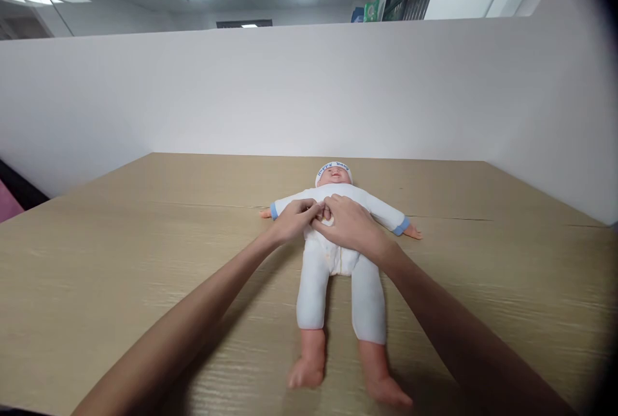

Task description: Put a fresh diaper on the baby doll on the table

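Observation:
A baby doll (313, 290) lies on its back on the wooden table, head away from me and arms spread. It wears a white outfit with blue cuffs and a lettered white cap. Around its hips, over the white leggings, sits a white diaper (340, 261). At the doll's waist, my left hand (297, 217) is closed, thumb and fingers pinching at the diaper's top edge. My right hand (348, 221) meets it there with bent fingers, also closed at that edge. The hands cover the doll's belly, so the exact grip is partly hidden.
The wooden tabletop (145, 281) spreads out on both sides of the doll, with a seam running across it. A white partition wall (290, 94) rises behind and along the sides. Something pink (8, 200) shows beyond the left edge.

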Action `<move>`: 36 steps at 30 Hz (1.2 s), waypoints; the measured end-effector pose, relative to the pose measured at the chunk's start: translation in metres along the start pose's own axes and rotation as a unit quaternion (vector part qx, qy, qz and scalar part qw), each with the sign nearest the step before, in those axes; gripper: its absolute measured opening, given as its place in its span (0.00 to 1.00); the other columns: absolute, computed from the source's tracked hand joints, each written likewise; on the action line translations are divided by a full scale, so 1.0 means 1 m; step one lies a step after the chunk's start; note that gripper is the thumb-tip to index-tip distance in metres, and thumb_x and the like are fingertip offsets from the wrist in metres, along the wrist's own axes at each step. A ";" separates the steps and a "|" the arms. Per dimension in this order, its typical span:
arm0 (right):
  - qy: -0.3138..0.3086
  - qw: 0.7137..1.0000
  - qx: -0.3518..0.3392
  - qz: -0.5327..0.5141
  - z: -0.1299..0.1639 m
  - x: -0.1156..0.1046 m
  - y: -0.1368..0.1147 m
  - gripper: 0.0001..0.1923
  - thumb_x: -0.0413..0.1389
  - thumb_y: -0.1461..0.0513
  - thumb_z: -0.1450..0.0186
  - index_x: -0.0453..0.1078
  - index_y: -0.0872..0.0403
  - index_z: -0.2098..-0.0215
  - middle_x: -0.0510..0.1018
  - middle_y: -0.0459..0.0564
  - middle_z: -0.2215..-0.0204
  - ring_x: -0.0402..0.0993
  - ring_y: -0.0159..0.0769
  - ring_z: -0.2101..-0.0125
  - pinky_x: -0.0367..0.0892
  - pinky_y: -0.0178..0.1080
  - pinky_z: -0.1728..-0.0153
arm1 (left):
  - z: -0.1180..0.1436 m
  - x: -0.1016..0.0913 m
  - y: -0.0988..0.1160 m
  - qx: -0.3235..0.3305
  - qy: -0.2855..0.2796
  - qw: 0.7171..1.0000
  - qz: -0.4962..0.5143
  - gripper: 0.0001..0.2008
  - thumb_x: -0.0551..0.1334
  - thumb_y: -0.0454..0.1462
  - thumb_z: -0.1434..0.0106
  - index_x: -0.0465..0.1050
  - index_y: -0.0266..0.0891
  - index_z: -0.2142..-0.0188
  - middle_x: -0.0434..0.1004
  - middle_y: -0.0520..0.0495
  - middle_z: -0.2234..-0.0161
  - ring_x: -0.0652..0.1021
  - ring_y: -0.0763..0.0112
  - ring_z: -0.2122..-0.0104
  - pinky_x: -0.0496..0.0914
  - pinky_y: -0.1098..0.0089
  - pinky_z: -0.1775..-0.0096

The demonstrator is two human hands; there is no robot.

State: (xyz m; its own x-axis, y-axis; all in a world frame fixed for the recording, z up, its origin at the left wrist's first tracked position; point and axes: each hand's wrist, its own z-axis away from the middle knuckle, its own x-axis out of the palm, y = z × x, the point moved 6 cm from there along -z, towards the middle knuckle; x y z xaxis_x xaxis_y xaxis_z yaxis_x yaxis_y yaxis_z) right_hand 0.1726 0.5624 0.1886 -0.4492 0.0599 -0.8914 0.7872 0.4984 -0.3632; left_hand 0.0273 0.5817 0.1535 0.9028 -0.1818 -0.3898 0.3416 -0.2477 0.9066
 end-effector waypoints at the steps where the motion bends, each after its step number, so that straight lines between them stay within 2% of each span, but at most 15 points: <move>1: 0.001 1.000 -0.002 -0.005 -0.001 0.000 0.001 0.19 0.55 0.54 0.22 0.61 0.50 0.70 0.78 0.50 0.63 0.71 0.37 0.65 0.55 0.40 0.64 | -0.003 0.004 0.000 0.011 -0.012 1.000 0.013 0.29 0.60 0.62 0.28 0.72 0.41 0.72 0.72 0.49 0.70 0.70 0.66 0.67 0.65 0.64 0.62; 3: 0.004 1.000 0.000 -0.011 -0.002 0.001 0.006 0.19 0.50 0.58 0.19 0.60 0.50 0.70 0.78 0.49 0.64 0.70 0.37 0.66 0.55 0.40 0.64 | -0.005 0.005 -0.007 0.020 -0.001 0.998 0.051 0.30 0.56 0.63 0.26 0.70 0.41 0.71 0.71 0.49 0.70 0.71 0.66 0.67 0.67 0.63 0.60; 6: 0.008 1.000 0.009 -0.013 -0.003 0.004 0.013 0.20 0.48 0.61 0.18 0.59 0.50 0.70 0.77 0.48 0.66 0.68 0.36 0.67 0.53 0.40 0.65 | -0.004 -0.003 -0.027 0.010 0.060 0.991 0.121 0.25 0.65 0.61 0.30 0.68 0.43 0.61 0.72 0.52 0.67 0.72 0.69 0.68 0.69 0.65 0.61; 8: 0.012 1.000 0.014 -0.012 -0.004 0.007 0.017 0.19 0.49 0.61 0.19 0.58 0.49 0.70 0.76 0.48 0.66 0.68 0.36 0.67 0.53 0.40 0.66 | -0.001 -0.005 -0.039 0.007 0.087 0.989 0.120 0.24 0.71 0.57 0.34 0.67 0.44 0.57 0.72 0.53 0.64 0.74 0.70 0.67 0.68 0.67 0.63; 10: 0.021 1.000 0.020 -0.012 -0.007 0.009 0.021 0.18 0.51 0.60 0.20 0.57 0.49 0.69 0.76 0.48 0.66 0.68 0.37 0.67 0.53 0.40 0.66 | 0.003 -0.004 -0.044 0.012 0.103 0.991 0.080 0.23 0.72 0.55 0.34 0.68 0.43 0.56 0.73 0.53 0.63 0.74 0.70 0.66 0.68 0.67 0.63; 13: 0.066 0.997 0.037 -0.026 -0.008 0.004 0.026 0.10 0.52 0.65 0.24 0.59 0.49 0.64 0.76 0.48 0.65 0.69 0.39 0.66 0.54 0.40 0.66 | 0.014 -0.007 -0.032 0.009 0.171 0.985 0.002 0.17 0.70 0.51 0.30 0.70 0.42 0.56 0.76 0.51 0.62 0.75 0.69 0.65 0.68 0.66 0.61; 16: 0.141 0.988 0.016 -0.055 0.009 -0.013 0.022 0.10 0.51 0.71 0.30 0.60 0.49 0.61 0.76 0.48 0.65 0.72 0.41 0.64 0.58 0.40 0.64 | 0.036 -0.005 0.005 0.030 0.219 0.973 -0.066 0.13 0.64 0.49 0.24 0.71 0.43 0.57 0.79 0.49 0.59 0.75 0.68 0.65 0.68 0.64 0.61; 19: 0.171 0.976 -0.045 -0.125 0.051 -0.026 0.009 0.07 0.54 0.66 0.28 0.61 0.49 0.61 0.76 0.46 0.65 0.74 0.39 0.64 0.64 0.39 0.62 | 0.068 0.010 0.048 0.100 0.158 0.971 -0.148 0.14 0.59 0.48 0.20 0.72 0.43 0.58 0.80 0.49 0.59 0.76 0.64 0.61 0.67 0.62 0.57; 21: 0.123 0.975 -0.051 -0.178 0.086 -0.022 0.007 0.05 0.57 0.61 0.25 0.64 0.49 0.59 0.77 0.44 0.67 0.75 0.36 0.69 0.66 0.37 0.65 | 0.090 0.026 0.061 0.136 0.073 0.962 -0.227 0.13 0.59 0.46 0.20 0.73 0.43 0.59 0.81 0.48 0.60 0.75 0.61 0.58 0.66 0.60 0.55; 23: 0.042 0.980 -0.037 -0.189 0.115 -0.010 0.012 0.04 0.57 0.58 0.24 0.67 0.49 0.56 0.80 0.43 0.67 0.76 0.34 0.71 0.66 0.37 0.66 | 0.108 0.042 0.059 0.151 -0.024 0.946 -0.285 0.12 0.58 0.44 0.20 0.73 0.43 0.60 0.81 0.47 0.60 0.75 0.59 0.57 0.66 0.59 0.53; 25: -0.010 0.984 -0.023 -0.175 0.133 0.002 0.023 0.05 0.57 0.58 0.23 0.71 0.49 0.58 0.82 0.44 0.67 0.78 0.35 0.70 0.67 0.37 0.66 | 0.118 0.049 0.046 0.141 -0.083 0.940 -0.300 0.12 0.58 0.43 0.20 0.75 0.44 0.59 0.82 0.47 0.59 0.75 0.57 0.55 0.66 0.58 0.51; 27: -0.015 0.988 0.000 -0.151 0.137 0.007 0.038 0.08 0.56 0.58 0.23 0.73 0.50 0.60 0.83 0.45 0.68 0.79 0.37 0.69 0.67 0.38 0.65 | 0.117 0.048 0.031 0.115 -0.084 0.949 -0.283 0.11 0.60 0.46 0.21 0.75 0.45 0.59 0.82 0.46 0.60 0.75 0.56 0.55 0.66 0.58 0.51; 30: -0.001 0.994 0.029 -0.109 0.129 0.010 0.048 0.11 0.57 0.57 0.23 0.74 0.50 0.63 0.83 0.46 0.70 0.78 0.38 0.70 0.64 0.39 0.66 | 0.106 0.042 0.013 0.072 -0.029 0.967 -0.243 0.15 0.66 0.53 0.26 0.73 0.45 0.59 0.81 0.46 0.62 0.76 0.55 0.58 0.67 0.59 0.55; 33: 0.023 0.999 0.010 -0.036 0.124 0.014 0.038 0.13 0.58 0.55 0.23 0.72 0.51 0.66 0.82 0.48 0.69 0.76 0.39 0.70 0.60 0.40 0.68 | 0.096 0.042 0.005 0.041 0.004 0.972 -0.231 0.19 0.69 0.55 0.30 0.70 0.45 0.62 0.78 0.46 0.65 0.76 0.55 0.62 0.65 0.60 0.58; 36: 0.052 0.998 -0.011 0.021 0.128 0.022 0.028 0.11 0.59 0.57 0.23 0.73 0.51 0.64 0.81 0.51 0.64 0.76 0.40 0.68 0.61 0.41 0.67 | 0.091 0.046 0.002 0.025 0.017 0.971 -0.237 0.20 0.69 0.55 0.30 0.70 0.44 0.67 0.76 0.46 0.67 0.74 0.56 0.63 0.65 0.60 0.59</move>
State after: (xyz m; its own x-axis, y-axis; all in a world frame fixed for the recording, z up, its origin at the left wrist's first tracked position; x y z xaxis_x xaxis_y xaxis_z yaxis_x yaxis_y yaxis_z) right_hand 0.2386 0.4671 0.1248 -0.4585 0.1698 -0.8723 0.7971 0.5126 -0.3192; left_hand 0.0453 0.4866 0.1225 0.6555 -0.0049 -0.7552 0.7087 -0.3415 0.6173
